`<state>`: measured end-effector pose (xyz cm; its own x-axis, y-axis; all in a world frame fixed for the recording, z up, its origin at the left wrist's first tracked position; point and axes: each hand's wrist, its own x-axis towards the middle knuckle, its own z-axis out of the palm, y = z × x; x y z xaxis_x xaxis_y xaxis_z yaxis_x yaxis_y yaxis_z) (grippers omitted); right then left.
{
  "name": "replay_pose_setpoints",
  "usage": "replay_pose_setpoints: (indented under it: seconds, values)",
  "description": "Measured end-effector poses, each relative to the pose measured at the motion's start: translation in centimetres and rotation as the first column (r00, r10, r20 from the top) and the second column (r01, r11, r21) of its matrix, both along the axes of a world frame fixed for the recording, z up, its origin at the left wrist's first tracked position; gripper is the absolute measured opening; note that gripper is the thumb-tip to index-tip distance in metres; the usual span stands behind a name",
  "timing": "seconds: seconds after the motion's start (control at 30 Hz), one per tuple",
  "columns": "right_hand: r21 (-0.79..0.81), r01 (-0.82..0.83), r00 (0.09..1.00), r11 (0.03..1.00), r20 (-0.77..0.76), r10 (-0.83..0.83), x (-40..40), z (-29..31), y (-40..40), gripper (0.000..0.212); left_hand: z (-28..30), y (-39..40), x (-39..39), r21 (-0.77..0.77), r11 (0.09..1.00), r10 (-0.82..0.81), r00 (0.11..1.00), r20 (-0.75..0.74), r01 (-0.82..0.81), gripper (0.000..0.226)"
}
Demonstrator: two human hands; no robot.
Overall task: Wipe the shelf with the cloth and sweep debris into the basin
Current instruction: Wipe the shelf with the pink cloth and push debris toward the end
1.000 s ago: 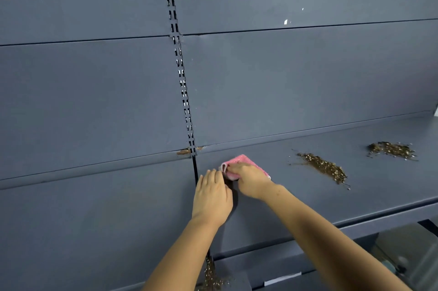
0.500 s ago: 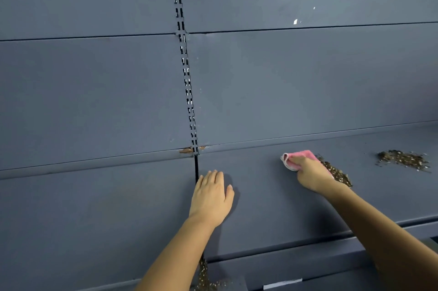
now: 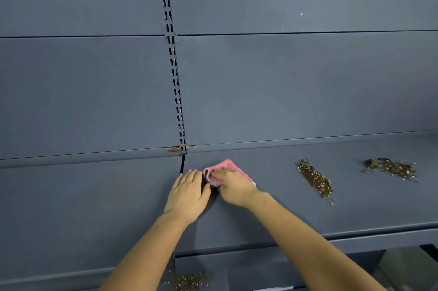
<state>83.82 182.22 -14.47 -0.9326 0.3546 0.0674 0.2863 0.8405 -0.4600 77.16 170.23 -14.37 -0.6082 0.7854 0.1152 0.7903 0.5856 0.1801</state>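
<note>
My right hand [image 3: 233, 187] grips a folded pink cloth [image 3: 225, 167] and presses it on the grey shelf [image 3: 284, 215], close to the gap between the two shelf boards. My left hand [image 3: 188, 194] lies flat on the shelf beside that gap, fingers straight, almost touching the cloth. Two piles of brown debris sit to the right: a near pile [image 3: 314, 178] and a far pile [image 3: 391, 168]. More debris [image 3: 189, 281] lies below the shelf at the bottom edge. No basin is in view.
A slotted upright [image 3: 174, 65] runs down the grey back panel to the shelf joint, where rusty marks [image 3: 175, 149] show. The left shelf board [image 3: 83, 207] adjoins. The shelf's front edge [image 3: 379, 235] runs along the lower right, with a lower level beneath.
My right hand swept the cloth right to the near debris pile, then back left to the gap beside my left hand. The left hand stayed put.
</note>
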Motion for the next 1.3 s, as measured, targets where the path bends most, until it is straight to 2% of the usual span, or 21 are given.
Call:
replay_pose_setpoints:
  seconds: [0.07,0.17,0.27,0.37,0.57,0.7,0.83,0.93,1.0,1.07,1.1,1.17,1.3]
  values:
    - [0.022,0.036,0.999,0.999,-0.013,-0.035,-0.1,0.1,1.3,0.039,0.0,-0.1,0.0,-0.006,1.000,0.009,1.000,-0.003,-0.009,0.051]
    - [0.016,0.062,0.998,0.998,-0.011,-0.061,0.5,-0.1,3.6,0.034,0.1,-0.1,0.0,-0.002,1.000,0.008,1.000,0.006,-0.008,0.051]
    - [0.029,0.129,0.989,0.991,-0.078,-0.126,2.0,0.5,5.6,0.042,0.0,-0.1,0.0,-0.002,1.000,-0.003,1.000,0.009,0.003,0.051]
    - [0.039,0.263,0.965,0.964,-0.027,-0.262,4.8,0.5,7.7,0.033,0.0,0.0,-0.2,-0.009,1.000,-0.023,1.000,0.007,0.023,0.051]
    - [-0.043,0.434,0.901,0.900,0.032,-0.433,5.9,2.1,8.9,0.039,0.0,0.1,-0.4,-0.043,0.995,-0.090,0.996,-0.002,0.090,0.050]
    - [-0.067,0.302,0.944,0.951,-0.121,-0.308,4.3,3.6,3.6,0.049,0.7,1.2,-1.1,0.018,0.998,-0.061,0.998,0.013,0.061,0.047]
    - [-0.081,0.141,0.988,0.987,-0.049,-0.146,2.2,1.1,-0.9,0.032,1.3,3.0,-1.4,0.073,0.996,-0.047,0.998,0.030,0.045,0.041]
    - [0.011,0.124,0.992,0.992,-0.042,-0.123,3.0,0.3,-2.2,0.045,1.2,4.3,-0.9,0.081,0.994,-0.082,0.996,0.036,0.079,0.040]
    - [0.004,0.153,0.988,0.988,-0.031,-0.153,4.2,0.2,-2.3,0.047,0.9,5.1,-0.2,0.094,0.990,-0.109,0.992,0.061,0.103,0.040]
    - [0.002,0.220,0.975,0.976,-0.027,-0.220,5.7,0.0,-1.8,0.028,0.8,5.9,0.5,0.118,0.984,-0.142,0.987,0.078,0.132,0.039]
    - [-0.014,0.246,0.968,0.969,-0.046,-0.246,6.5,0.0,-1.4,0.029,0.8,6.2,0.7,0.130,0.981,-0.153,0.985,0.084,0.142,0.039]
    - [-0.023,0.289,0.957,0.957,-0.020,-0.289,8.0,0.3,-0.9,0.043,0.8,6.6,1.2,0.138,0.979,-0.166,0.981,0.097,0.152,0.039]
    - [-0.002,0.354,0.935,0.935,-0.036,-0.354,10.6,0.7,0.7,0.030,0.2,6.8,1.4,0.101,0.977,-0.196,0.979,0.061,0.189,0.039]
